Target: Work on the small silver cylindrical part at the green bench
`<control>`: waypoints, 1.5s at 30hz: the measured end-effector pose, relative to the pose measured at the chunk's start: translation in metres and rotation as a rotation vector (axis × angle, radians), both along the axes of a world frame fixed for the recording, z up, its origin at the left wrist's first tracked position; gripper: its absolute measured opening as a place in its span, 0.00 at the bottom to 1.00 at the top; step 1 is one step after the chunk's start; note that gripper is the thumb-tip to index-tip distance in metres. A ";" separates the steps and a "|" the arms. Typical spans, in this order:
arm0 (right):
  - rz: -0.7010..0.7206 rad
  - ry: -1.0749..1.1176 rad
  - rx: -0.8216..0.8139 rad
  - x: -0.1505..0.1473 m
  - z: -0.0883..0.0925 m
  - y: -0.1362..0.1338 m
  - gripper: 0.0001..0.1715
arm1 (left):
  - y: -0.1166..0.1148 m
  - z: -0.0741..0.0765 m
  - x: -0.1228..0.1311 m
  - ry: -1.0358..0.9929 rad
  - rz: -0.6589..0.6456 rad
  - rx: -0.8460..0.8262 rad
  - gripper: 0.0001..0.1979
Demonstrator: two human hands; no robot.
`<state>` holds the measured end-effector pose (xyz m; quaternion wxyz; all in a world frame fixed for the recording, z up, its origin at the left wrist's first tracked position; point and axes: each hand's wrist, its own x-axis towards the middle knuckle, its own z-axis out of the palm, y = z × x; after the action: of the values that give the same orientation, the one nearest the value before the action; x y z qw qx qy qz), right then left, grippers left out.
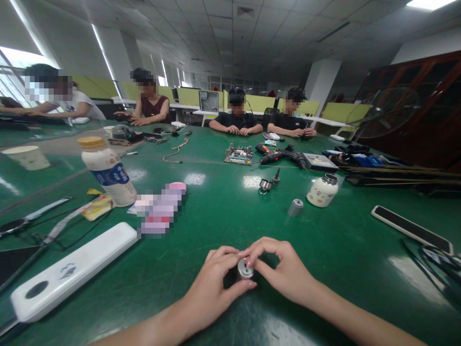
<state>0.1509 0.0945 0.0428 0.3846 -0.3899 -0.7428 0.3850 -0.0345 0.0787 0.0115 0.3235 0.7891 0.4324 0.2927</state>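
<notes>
Head view: small metal cyl. [246, 271] approx. vert., betw. L hand [212, 276], clamped round its side; & R hand [281, 264], fingertips at top, grip unclear.

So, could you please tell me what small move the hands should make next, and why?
Perhaps press lightly on the small metal cylinder with the right hand, since its fingertips are at the top face while the left hand curves its thumb and fingers around the sides.

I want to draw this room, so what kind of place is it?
Probably an office used as a workshop: behind are yellow-green desk dividers, and the green table holds a circuit board and power drills.
</notes>
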 end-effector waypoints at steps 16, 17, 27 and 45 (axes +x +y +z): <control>0.001 -0.014 0.046 -0.003 -0.002 -0.003 0.06 | -0.001 0.000 0.000 0.007 0.002 0.017 0.09; -0.004 -0.023 0.040 -0.003 -0.002 -0.003 0.04 | -0.001 0.000 0.001 0.009 0.005 0.016 0.09; -0.057 -0.059 0.047 0.000 0.001 -0.001 0.11 | -0.001 0.000 0.000 -0.002 -0.001 0.014 0.13; -0.215 0.005 0.024 0.022 -0.039 0.038 0.09 | -0.003 -0.001 -0.001 0.062 0.166 0.073 0.14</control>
<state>0.1727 0.1329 0.0039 0.4303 -0.4615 -0.7003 0.3337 -0.0350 0.0755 0.0105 0.2558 0.7704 0.4952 0.3094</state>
